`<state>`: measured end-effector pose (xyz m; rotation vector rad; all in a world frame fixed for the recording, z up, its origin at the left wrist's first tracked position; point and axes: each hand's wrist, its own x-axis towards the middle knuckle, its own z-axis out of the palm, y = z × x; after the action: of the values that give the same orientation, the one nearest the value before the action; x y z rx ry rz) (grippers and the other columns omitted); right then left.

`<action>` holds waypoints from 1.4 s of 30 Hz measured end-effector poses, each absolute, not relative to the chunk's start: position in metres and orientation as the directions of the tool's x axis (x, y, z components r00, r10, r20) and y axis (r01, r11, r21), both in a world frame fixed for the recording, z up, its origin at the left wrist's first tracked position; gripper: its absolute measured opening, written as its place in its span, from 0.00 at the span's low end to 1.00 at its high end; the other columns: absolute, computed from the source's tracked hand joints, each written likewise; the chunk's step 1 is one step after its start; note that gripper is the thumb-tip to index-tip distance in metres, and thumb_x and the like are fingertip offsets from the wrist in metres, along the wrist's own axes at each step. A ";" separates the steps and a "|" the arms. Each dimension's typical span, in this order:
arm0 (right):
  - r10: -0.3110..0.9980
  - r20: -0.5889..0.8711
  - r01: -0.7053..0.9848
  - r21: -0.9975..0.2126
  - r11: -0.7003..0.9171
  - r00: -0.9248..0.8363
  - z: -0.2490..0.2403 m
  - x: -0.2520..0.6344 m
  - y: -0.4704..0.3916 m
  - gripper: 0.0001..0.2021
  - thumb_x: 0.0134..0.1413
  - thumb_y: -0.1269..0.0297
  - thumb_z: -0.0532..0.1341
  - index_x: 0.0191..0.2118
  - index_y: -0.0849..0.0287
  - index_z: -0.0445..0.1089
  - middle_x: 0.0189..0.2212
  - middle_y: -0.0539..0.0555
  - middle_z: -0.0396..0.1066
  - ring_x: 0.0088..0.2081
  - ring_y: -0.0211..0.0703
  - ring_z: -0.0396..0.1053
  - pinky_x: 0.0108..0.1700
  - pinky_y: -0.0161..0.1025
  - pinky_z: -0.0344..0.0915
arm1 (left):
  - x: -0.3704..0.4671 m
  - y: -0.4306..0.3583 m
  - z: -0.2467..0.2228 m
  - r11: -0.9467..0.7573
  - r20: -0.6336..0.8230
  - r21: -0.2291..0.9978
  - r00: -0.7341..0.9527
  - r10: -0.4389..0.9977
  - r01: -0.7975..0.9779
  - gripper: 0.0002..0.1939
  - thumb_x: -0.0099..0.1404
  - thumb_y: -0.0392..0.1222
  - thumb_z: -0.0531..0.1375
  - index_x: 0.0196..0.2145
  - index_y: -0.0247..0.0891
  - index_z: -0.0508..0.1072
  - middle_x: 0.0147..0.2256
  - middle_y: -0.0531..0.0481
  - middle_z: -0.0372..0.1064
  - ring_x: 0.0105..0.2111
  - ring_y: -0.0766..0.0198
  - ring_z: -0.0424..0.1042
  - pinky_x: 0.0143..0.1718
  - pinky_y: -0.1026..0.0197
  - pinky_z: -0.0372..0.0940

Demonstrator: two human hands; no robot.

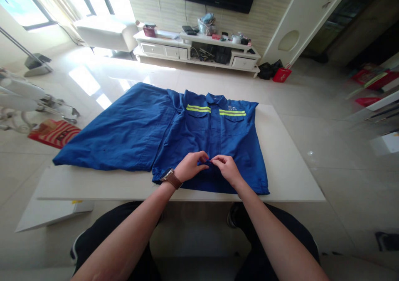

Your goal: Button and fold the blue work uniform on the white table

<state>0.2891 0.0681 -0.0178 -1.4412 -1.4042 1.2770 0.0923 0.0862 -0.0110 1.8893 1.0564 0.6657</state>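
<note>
A blue work jacket (174,127) with two yellow-green reflective stripes lies front-up on a white table (286,164), collar away from me. One sleeve is spread out to the left. My left hand (191,166), with a brown-strapped watch on the wrist, and my right hand (226,168) meet at the jacket's lower front opening near the hem. Both pinch the blue fabric there, fingertips almost touching.
A white TV stand (196,50) with clutter stands at the far wall under a dark screen. A red patterned bag (54,133) lies on the floor at left. A white board (46,212) sits under the table's left front edge.
</note>
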 end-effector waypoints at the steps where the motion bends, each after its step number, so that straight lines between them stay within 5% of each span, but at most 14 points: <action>1: 0.985 -0.149 0.254 -0.959 -0.123 -0.087 -0.018 0.289 0.068 0.11 0.49 0.56 0.62 0.28 0.59 0.76 0.25 0.51 0.73 0.30 0.41 0.68 0.34 0.36 0.61 | 0.093 0.086 -0.012 -0.287 0.036 0.857 0.505 0.862 0.429 0.11 0.61 0.39 0.68 0.42 0.39 0.76 0.37 0.51 0.76 0.39 0.61 0.74 0.41 0.61 0.66; 13: 0.999 -0.045 0.460 -0.887 -0.040 0.000 -0.007 0.288 0.064 0.10 0.53 0.60 0.58 0.27 0.57 0.74 0.25 0.49 0.73 0.29 0.41 0.69 0.35 0.37 0.62 | 0.094 0.085 -0.006 -0.376 0.021 0.790 0.593 0.805 0.483 0.08 0.65 0.41 0.63 0.41 0.38 0.78 0.37 0.49 0.73 0.38 0.61 0.71 0.41 0.61 0.63; 28: 1.000 -0.013 0.506 -0.862 -0.011 -0.001 -0.006 0.287 0.062 0.09 0.53 0.61 0.59 0.26 0.56 0.72 0.24 0.48 0.73 0.29 0.40 0.68 0.36 0.36 0.62 | 0.099 0.079 -0.008 -0.458 0.028 0.755 0.675 0.737 0.469 0.07 0.68 0.38 0.58 0.43 0.38 0.73 0.43 0.46 0.69 0.42 0.59 0.70 0.45 0.58 0.64; 42: 1.000 -0.009 0.514 -0.858 0.003 -0.021 -0.005 0.286 0.060 0.09 0.54 0.61 0.59 0.27 0.56 0.73 0.25 0.48 0.73 0.30 0.40 0.69 0.36 0.36 0.63 | 0.104 0.080 -0.013 -0.434 -0.020 0.698 0.621 0.783 0.570 0.04 0.66 0.41 0.60 0.36 0.38 0.69 0.37 0.49 0.68 0.36 0.60 0.68 0.37 0.60 0.61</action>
<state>0.2861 0.0603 -0.0045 -1.5866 -1.6119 0.9236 0.1038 0.0796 -0.0133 2.1626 1.0559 0.4042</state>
